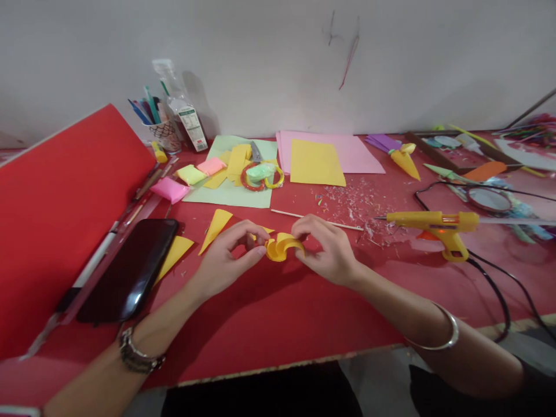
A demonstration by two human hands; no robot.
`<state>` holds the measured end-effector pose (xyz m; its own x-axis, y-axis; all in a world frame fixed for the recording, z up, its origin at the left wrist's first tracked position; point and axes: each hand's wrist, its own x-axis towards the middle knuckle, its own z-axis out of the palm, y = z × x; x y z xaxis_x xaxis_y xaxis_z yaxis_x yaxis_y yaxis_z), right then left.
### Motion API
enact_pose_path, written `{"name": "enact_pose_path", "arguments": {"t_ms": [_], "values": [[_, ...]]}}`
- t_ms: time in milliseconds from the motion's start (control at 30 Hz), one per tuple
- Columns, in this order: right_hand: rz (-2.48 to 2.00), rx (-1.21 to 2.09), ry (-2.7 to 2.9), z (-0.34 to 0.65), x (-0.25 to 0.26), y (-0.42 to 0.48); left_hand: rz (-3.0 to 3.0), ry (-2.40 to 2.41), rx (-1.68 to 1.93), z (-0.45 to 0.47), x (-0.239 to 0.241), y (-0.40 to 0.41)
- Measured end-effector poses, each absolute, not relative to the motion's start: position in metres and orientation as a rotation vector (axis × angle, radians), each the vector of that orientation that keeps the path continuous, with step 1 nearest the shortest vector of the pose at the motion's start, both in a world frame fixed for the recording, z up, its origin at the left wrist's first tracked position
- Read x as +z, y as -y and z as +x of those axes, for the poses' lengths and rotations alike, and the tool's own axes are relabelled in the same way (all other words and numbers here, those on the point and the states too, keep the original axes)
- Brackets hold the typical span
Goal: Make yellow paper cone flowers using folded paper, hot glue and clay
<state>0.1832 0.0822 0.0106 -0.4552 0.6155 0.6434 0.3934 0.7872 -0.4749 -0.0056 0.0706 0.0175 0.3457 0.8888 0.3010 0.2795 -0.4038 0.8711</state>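
Observation:
Both of my hands meet over the middle of the red table [278,313]. Between them is a curled piece of yellow paper [281,247], rolled into a loose loop. My left hand [228,255] pinches its left side with thumb and fingertips. My right hand [328,250] has its fingers closed on the right side of the curl. A thin wooden stick [321,220] lies on the table just behind my right hand. Two cut yellow paper triangles [216,229] lie to the left of my left hand.
A yellow glue gun [438,227] with a black cord rests at the right. A black phone [130,269] and a big red sheet [56,214] lie left. Behind are paper sheets [317,162], tape rings [262,175], clay packs [170,189] and a pen cup [164,134].

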Motion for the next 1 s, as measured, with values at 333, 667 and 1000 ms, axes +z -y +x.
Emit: {"name": "enact_pose_path", "arguments": {"t_ms": [333,667,1000], "values": [[-0.756,0.318,2.102,0.1828,0.0107,-0.0818,1.884,-1.121,1.031,-0.0042,0.0187,-0.0696],[-0.771,0.231,2.073,0.1832,0.0134,-0.0828,1.853,-1.247,1.042,-0.0035,0.0190,-0.0712],[-0.771,0.156,2.086,0.1874,0.0132,-0.0875,1.721,-1.383,1.167,-0.0102,0.0134,-0.0751]]}}
